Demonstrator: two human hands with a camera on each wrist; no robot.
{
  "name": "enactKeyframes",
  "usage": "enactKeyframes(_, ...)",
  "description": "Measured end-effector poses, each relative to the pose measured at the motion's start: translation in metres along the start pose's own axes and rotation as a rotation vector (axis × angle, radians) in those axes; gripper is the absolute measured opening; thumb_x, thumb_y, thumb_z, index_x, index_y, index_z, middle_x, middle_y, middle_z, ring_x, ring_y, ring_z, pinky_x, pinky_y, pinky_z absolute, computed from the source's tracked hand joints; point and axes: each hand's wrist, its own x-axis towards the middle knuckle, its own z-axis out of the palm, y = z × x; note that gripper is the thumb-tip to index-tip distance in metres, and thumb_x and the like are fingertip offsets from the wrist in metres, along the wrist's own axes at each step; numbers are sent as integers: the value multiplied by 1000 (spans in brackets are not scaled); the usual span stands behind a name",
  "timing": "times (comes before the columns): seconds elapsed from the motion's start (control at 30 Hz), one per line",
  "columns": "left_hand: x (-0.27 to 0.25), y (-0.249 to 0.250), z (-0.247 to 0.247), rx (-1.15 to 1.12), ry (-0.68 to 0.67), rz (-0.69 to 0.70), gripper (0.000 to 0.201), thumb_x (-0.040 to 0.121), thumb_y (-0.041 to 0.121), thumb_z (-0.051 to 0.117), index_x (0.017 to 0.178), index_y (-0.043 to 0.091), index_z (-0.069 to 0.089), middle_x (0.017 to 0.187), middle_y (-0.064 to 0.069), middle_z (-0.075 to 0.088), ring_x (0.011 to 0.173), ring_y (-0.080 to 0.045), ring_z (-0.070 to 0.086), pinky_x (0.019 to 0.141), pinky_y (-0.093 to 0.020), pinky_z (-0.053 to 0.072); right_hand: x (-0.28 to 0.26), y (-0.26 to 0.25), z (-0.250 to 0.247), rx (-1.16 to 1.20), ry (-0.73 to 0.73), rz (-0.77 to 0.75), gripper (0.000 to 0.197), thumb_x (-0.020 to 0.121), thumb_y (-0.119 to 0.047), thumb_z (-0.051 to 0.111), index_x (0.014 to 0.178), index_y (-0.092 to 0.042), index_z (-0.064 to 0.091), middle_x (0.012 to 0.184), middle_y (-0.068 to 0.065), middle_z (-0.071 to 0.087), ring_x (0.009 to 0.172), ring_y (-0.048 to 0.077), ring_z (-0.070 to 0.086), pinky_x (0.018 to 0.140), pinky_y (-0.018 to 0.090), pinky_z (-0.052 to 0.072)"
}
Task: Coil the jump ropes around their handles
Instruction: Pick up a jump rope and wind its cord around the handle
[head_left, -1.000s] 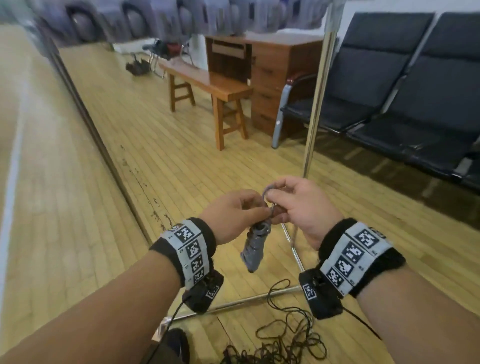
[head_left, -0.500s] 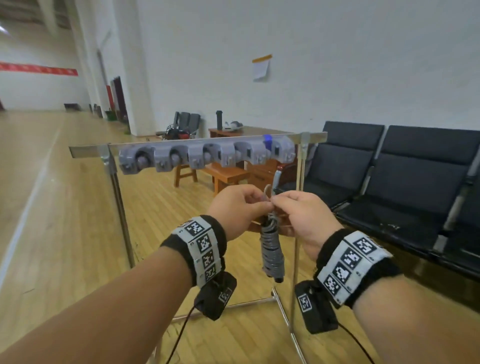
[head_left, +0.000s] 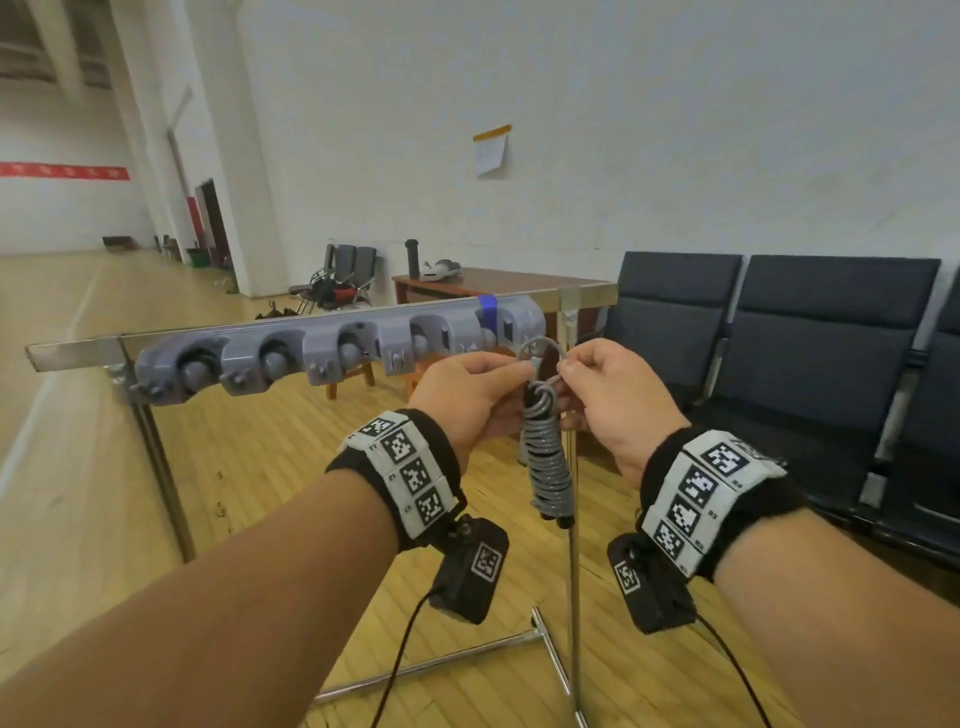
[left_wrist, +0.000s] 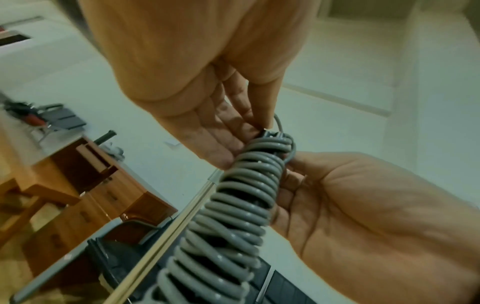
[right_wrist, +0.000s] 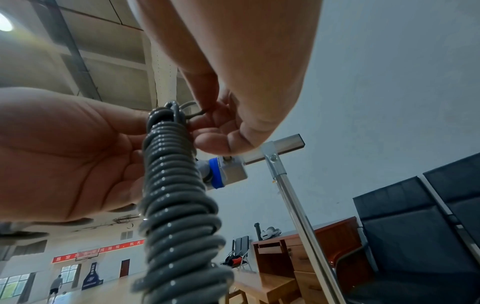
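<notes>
Head view shows two hands held up together in front of a metal rack (head_left: 570, 467). Between them hangs a grey jump rope (head_left: 544, 457), wound in tight rings round its handles so it looks like a fat spring — it dangles straight down, toward 6 o'clock. The left hand (head_left: 467, 395) pinches the top of the bundle from the 9 o'clock side, with thumb and fingertip closed on the rope. The right hand (head_left: 613, 395) pinches it from the 3 o'clock side, fingers curled round a small loop (head_left: 540, 347) of rope that sticks up at 12 o'clock. The loop sits just in front of the grey hook strip (head_left: 337, 353) on the rack's top bar, near the blue band (head_left: 486, 306) at its right end; whether the loop touches a hook cannot be told. From the left wrist, the coils (left_wrist: 233, 205) run down between both palms, and the fingers (left_wrist: 223, 131) rest against the top rings. From the right wrist, the same coils (right_wrist: 176, 195) fill the middle — the thumb and finger squeeze the thin loop at the top. Dark chairs (head_left: 831, 364) stand at 3 o'clock, and a brown desk (head_left: 488, 283) stands behind the rack on the wooden floor (head_left: 260, 467).
</notes>
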Motion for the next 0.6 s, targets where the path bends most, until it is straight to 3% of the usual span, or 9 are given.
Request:
enactKeyframes(0.17,26,-17,12,-182,67,-63,18,98,20,74,110,7,77,101,-14,82,89,-25,81,70,-29,63,28,15,-1,-9,17,18,14,107,-22,52,104,-20,65,86,3,73,75,18,70,69,34,63)
enactKeyframes(0.3,41,-23,16,-279,97,-75,16,99,18,72,108,4,76,100,-15,81,87,-27,81,69,-31,63,45,21,2,-4,22,31,16,107,-22,52,104,-18,66,86,2,72,75,16,69,65,29,61)
enactKeyframes(0.43,47,-31,13,-278,118,-118,10,101,15,70,101,7,75,96,-14,82,85,-26,81,64,-31,63,53,31,9,-35,-11,65,16,106,-22,53,105,-16,68,86,3,72,74,18,68,70,36,63)
enactKeyframes(0.5,47,-37,10,-233,125,-117,9,101,15,71,95,9,75,88,-11,82,77,-22,81,60,-29,62,54,38,13,-37,-28,74,16,106,-22,53,104,-16,68,84,3,70,71,17,67,65,32,61)
enactKeyframes(0.6,48,-40,7,-124,126,-80,8,100,16,73,98,8,72,81,-7,81,71,-18,80,59,-27,62,53,43,16,-75,-26,54,17,106,-23,53,102,-18,68,81,0,69,67,11,66,57,23,56)
